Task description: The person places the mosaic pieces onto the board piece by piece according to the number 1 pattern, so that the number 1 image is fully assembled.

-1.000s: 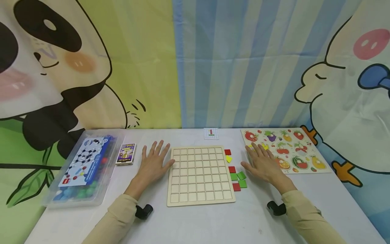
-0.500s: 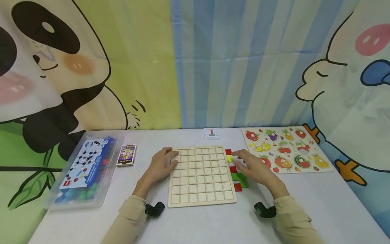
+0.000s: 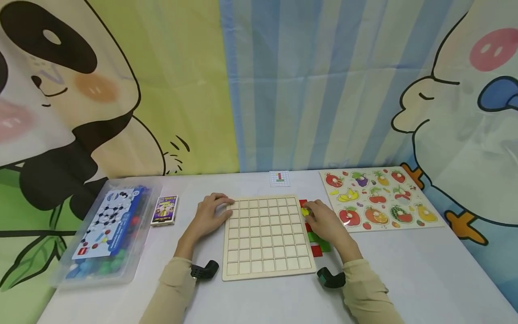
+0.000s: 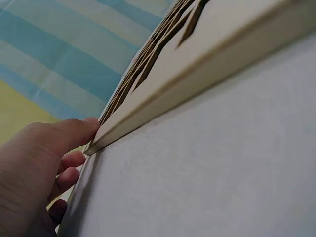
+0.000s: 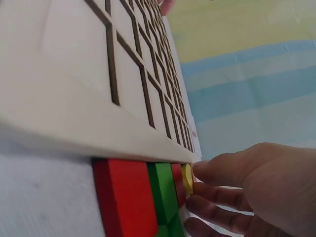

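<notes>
A pale wooden grid board (image 3: 269, 238) lies flat on the table. My left hand (image 3: 209, 213) rests at its upper left corner, thumb and a fingertip touching the edge; in the left wrist view the thumb (image 4: 74, 132) lies over the corner and the other fingers sit beside it. At the board's right side, my right hand (image 3: 325, 222) pinches a small yellow tile (image 5: 186, 178) between thumb and fingertips. Red tiles (image 5: 129, 197) and green tiles (image 5: 165, 190) lie along that edge, partly under the right hand.
A small card with a coloured grid pattern (image 3: 279, 178) lies behind the board. To the right is a fruit picture board (image 3: 380, 198). On the left stand a purple card box (image 3: 165, 210) and a clear plastic case (image 3: 107, 229) of coloured parts. A patterned curtain (image 3: 283, 90) hangs behind.
Both hands were spread flat on either side of the board. The left has moved to the board's upper left corner; the right has come leftward from the fruit board to the yellow tile.
</notes>
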